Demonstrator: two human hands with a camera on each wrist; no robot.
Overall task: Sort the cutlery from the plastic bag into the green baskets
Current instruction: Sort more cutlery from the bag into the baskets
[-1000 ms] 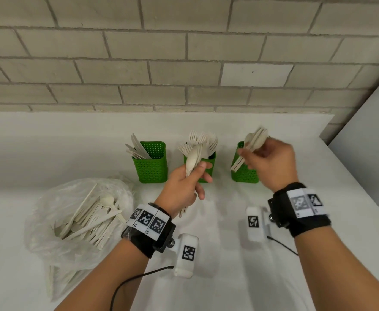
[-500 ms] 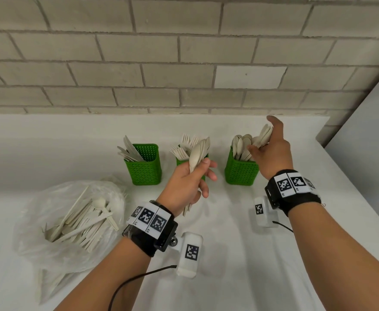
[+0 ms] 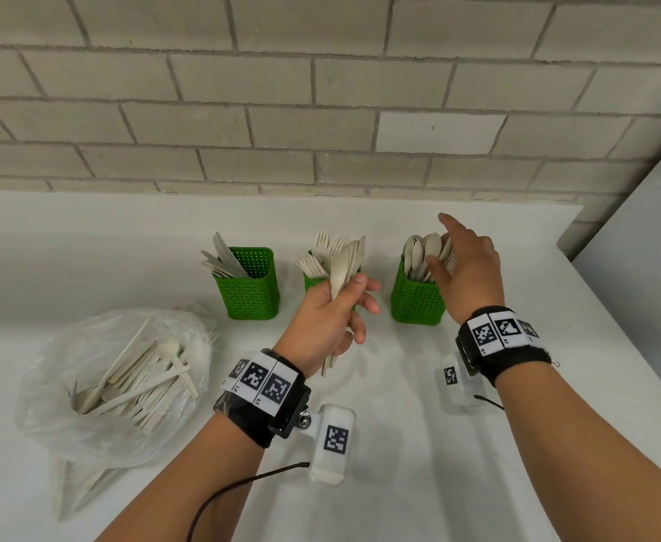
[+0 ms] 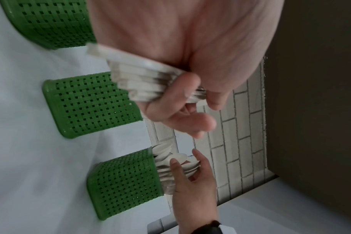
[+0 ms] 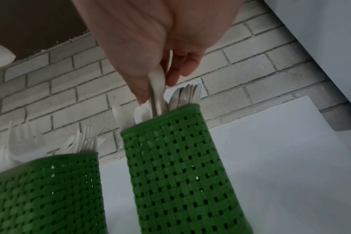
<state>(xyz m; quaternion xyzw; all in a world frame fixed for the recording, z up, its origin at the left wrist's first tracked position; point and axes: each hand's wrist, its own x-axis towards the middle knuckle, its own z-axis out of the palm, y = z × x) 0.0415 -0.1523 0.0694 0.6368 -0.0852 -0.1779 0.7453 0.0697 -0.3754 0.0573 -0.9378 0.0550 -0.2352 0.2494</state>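
Left hand [image 3: 323,322] gripping spoons [image 3: 346,264], right hand [image 3: 466,275] seemingly loose

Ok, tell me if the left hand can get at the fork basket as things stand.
Probably yes for dropping things in. The left hand sits right in front of the fork basket, nothing between them. But it grips a bundle of cutlery, so it has no free fingers to pick anything out.

All three baskets [image 3: 250,291] are bright green with a woven, hole-dotted pattern, and the cutlery [image 3: 424,252] sticking out of them is a pale cream colour. The bag [image 3: 98,432] on the near left is clear and a bit milky, the table [image 3: 419,483] is plain white. The far wall [image 3: 321,111] is light grey brick, and the wristbands [image 3: 262,389] are black with black-and-white square code tags.
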